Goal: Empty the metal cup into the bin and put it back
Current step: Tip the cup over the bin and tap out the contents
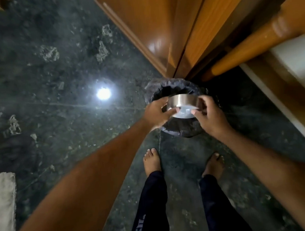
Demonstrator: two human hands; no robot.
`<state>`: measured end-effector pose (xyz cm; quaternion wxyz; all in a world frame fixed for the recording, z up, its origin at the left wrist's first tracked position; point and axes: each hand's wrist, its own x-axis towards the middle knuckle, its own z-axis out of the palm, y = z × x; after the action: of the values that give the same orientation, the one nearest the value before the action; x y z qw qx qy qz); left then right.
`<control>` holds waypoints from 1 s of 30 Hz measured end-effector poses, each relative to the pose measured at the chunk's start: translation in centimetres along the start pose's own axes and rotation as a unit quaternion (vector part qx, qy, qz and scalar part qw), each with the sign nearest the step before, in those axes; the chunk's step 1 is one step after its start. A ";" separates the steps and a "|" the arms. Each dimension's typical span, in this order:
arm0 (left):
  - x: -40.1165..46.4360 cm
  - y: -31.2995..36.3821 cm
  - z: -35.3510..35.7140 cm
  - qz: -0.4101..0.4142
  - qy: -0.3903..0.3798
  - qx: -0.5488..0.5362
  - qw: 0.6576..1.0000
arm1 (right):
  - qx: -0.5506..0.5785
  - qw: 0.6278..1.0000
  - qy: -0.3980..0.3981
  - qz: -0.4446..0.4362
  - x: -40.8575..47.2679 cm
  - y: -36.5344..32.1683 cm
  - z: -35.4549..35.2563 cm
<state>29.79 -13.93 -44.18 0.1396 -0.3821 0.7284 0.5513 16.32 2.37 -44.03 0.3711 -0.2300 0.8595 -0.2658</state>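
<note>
A short shiny metal cup hangs over the round bin, which is lined with a dark plastic bag and stands on the floor by the wooden doors. My left hand grips the cup's left side, and my right hand grips its right side. The cup is tipped, with its pale bottom or inside facing me. I cannot tell what is in it.
Brown wooden cabinet doors rise behind the bin. A turned wooden leg and a white edge stand at the right. My bare feet are on the dark green marble floor just before the bin. A pale cloth lies far left.
</note>
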 end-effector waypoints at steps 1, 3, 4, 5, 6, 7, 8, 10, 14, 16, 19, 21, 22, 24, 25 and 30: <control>1.0 -0.2 0.6 -0.016 0.011 -0.025 0.999 | 0.014 1.000 -0.012 0.012 1.3 0.3 0.2; 2.8 -0.4 1.7 -0.050 0.055 -0.072 0.995 | 0.032 0.998 -0.032 0.043 3.7 0.8 0.7; 3.4 -0.4 2.1 -0.061 0.079 -0.091 0.991 | 0.036 0.997 -0.040 0.054 4.6 0.7 0.9; 4.1 -0.4 2.5 -0.069 0.096 -0.104 0.987 | 0.040 0.996 -0.045 0.063 5.3 0.7 1.0; 4.6 -0.4 2.7 -0.076 0.110 -0.105 0.985 | 0.045 0.996 -0.047 0.067 5.9 0.5 1.1; 5.1 -0.5 3.1 -0.082 0.120 -0.099 0.984 | 0.050 0.995 -0.048 0.070 6.3 0.5 1.2; 5.4 -0.6 3.3 -0.083 0.131 -0.090 0.984 | 0.052 0.995 -0.045 0.072 6.6 0.4 1.2; 5.8 -0.6 3.8 -0.073 0.154 -0.070 0.983 | 0.064 0.993 -0.043 0.084 6.8 0.5 1.3; 6.1 0.0 4.6 -0.081 0.235 -0.058 0.967 | 0.089 0.990 -0.047 0.100 6.1 0.7 1.6; 6.4 0.6 4.6 -0.104 0.257 -0.069 0.958 | 0.099 0.990 -0.038 0.095 5.7 0.6 1.8; 6.8 1.4 4.6 -0.145 0.233 -0.086 0.958 | 0.090 0.992 -0.007 0.085 4.9 0.8 2.2; 7.1 1.5 4.5 -0.186 0.231 -0.161 0.941 | 0.077 0.994 0.011 0.073 4.4 0.8 2.4; 7.2 1.7 4.4 -0.211 0.236 -0.219 0.923 | 0.070 0.995 0.017 0.065 4.1 0.8 2.5; 7.3 1.6 4.6 -0.259 0.227 -0.308 0.887 | 0.033 0.998 0.033 0.029 3.5 0.6 2.4; 7.4 1.6 4.6 -0.272 0.219 -0.336 0.875 | 0.004 0.999 0.037 0.002 2.9 0.3 2.5; 7.7 0.9 4.9 -0.307 0.217 -0.436 0.818 | -0.224 0.944 0.032 -0.239 -0.1 -1.2 2.6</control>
<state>22.98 -12.52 -50.09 -0.0412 -0.7166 0.2684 0.6425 18.60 0.81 -44.77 0.2076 -0.4972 0.8280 -0.1550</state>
